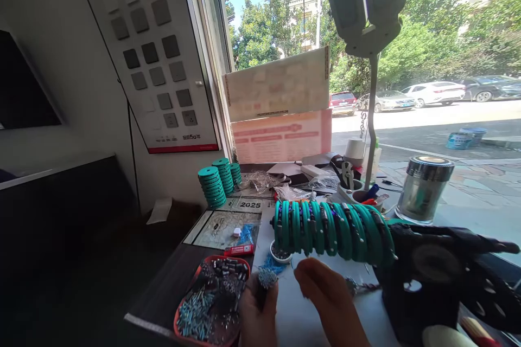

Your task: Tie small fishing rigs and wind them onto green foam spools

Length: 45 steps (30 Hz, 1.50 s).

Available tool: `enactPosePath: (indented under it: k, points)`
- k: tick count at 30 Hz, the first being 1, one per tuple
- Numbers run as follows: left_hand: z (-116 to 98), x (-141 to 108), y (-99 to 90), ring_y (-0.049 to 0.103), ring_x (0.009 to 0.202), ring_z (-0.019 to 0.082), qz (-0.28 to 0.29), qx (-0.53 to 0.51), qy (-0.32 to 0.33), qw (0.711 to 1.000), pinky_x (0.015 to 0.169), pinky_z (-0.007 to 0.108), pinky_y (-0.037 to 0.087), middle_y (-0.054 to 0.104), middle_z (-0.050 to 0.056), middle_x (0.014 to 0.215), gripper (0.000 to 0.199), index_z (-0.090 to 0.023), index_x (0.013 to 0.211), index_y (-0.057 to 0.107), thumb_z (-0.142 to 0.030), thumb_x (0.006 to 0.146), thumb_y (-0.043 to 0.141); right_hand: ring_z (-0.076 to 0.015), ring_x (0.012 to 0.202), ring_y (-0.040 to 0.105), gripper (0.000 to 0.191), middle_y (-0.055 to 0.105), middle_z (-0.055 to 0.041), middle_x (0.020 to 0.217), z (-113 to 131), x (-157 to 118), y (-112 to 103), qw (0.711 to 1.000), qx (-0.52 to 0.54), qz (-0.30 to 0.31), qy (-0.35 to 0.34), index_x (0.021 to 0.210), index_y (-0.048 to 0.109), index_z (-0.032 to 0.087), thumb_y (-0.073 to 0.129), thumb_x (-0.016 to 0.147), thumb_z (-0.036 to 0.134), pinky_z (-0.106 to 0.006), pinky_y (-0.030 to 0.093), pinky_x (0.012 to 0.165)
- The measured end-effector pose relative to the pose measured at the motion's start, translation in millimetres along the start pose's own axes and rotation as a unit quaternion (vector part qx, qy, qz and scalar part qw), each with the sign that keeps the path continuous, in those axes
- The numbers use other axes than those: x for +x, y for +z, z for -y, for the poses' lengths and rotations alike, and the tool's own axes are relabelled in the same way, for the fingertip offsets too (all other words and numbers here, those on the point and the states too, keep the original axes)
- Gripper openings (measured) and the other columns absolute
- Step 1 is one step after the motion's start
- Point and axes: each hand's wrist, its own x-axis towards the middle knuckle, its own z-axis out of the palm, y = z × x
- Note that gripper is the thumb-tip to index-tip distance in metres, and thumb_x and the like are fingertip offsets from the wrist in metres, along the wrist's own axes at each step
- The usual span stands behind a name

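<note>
My left hand is closed around a bundle of thin blue strands with silvery ends, low in the middle of the view. Beside it, my right hand has its fingers curled together in a pinch; what they hold, if anything, is too small to tell. Just above both hands, a row of green spools sits side by side on a horizontal holder, with small white-headed pins and dark bits on their rims. Behind the bundle stands a small white bowl of dark little pieces.
At the lower left, a red tray contains many small metal and bluish parts. A red packet lies behind it. Stacked green spools stand by the wall. The black holder and a lidded jar occupy the right; a lamp stem rises behind.
</note>
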Motion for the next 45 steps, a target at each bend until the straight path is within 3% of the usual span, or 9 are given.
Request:
enactPosePath:
  k: [8,18,22,27,33,39,45]
  points:
    - [10,0,0.0,0.049,0.053,0.014,-0.050,0.015,0.040,0.998,0.045,0.021,0.034,0.049,-0.002,0.045,0.031,-0.017,0.063,0.058,-0.039,0.047,0.073,-0.0120,0.045,0.037,0.031,0.036,0.0048,0.045,5,0,-1,1.000,-0.017,0.000,-0.001,0.054,0.051,0.020,0.055,0.065,0.049,-0.022,0.033,0.044]
    - [14,0,3.5,0.024,0.038,0.003,-0.010,-0.014,-0.030,0.999,0.039,0.017,0.017,0.036,-0.008,0.045,0.044,-0.015,0.073,0.056,-0.050,0.050,0.068,-0.0111,0.045,0.037,0.031,0.037,0.0049,0.045,3,1,-1,1.000,-0.020,0.000,-0.003,0.055,0.052,0.019,0.056,0.065,0.047,-0.022,0.034,0.044]
    - [9,-2,5.9,0.024,0.039,0.003,-0.023,-0.004,-0.023,0.999,0.041,0.017,0.017,0.037,-0.007,0.045,0.044,-0.014,0.068,0.057,-0.049,0.046,0.070,-0.0115,0.044,0.037,0.032,0.036,0.0048,0.045,2,1,1,1.000,-0.024,-0.009,-0.008,0.055,0.052,0.019,0.055,0.065,0.050,-0.022,0.035,0.044]
    - [14,1,2.0,0.023,0.040,0.004,0.006,-0.005,-0.013,1.000,0.042,0.018,0.015,0.031,-0.008,0.042,0.045,-0.013,0.063,0.058,-0.051,0.044,0.070,-0.0122,0.045,0.038,0.030,0.036,0.0047,0.044,3,0,1,1.000,-0.014,-0.011,-0.008,0.055,0.053,0.020,0.056,0.065,0.048,-0.023,0.037,0.045]
    - [13,2,-0.6,0.025,0.040,0.004,0.045,-0.021,-0.053,0.997,0.040,0.017,0.016,0.038,-0.007,0.047,0.047,-0.016,0.071,0.057,-0.054,0.045,0.069,-0.0134,0.045,0.040,0.032,0.036,0.0042,0.044,-1,1,0,0.999,-0.027,-0.025,-0.010,0.055,0.053,0.020,0.056,0.064,0.051,-0.023,0.037,0.044]
    - [8,-2,1.6,0.041,0.052,0.008,-0.011,0.019,-0.009,1.000,0.047,0.018,0.032,0.045,-0.003,0.054,0.032,-0.018,0.062,0.054,-0.043,0.051,0.070,-0.0116,0.045,0.036,0.032,0.034,0.0048,0.045,1,1,0,1.000,-0.015,-0.015,0.003,0.053,0.050,0.019,0.057,0.064,0.049,-0.023,0.035,0.044]
    - [5,-3,5.9,0.028,0.040,0.004,0.032,-0.036,-0.051,0.998,0.039,0.017,0.023,0.032,-0.008,0.043,0.035,-0.016,0.057,0.049,-0.042,0.049,0.071,-0.0120,0.044,0.036,0.033,0.034,0.0044,0.045,3,0,0,1.000,-0.016,-0.022,0.000,0.053,0.051,0.019,0.057,0.063,0.051,-0.023,0.035,0.043]
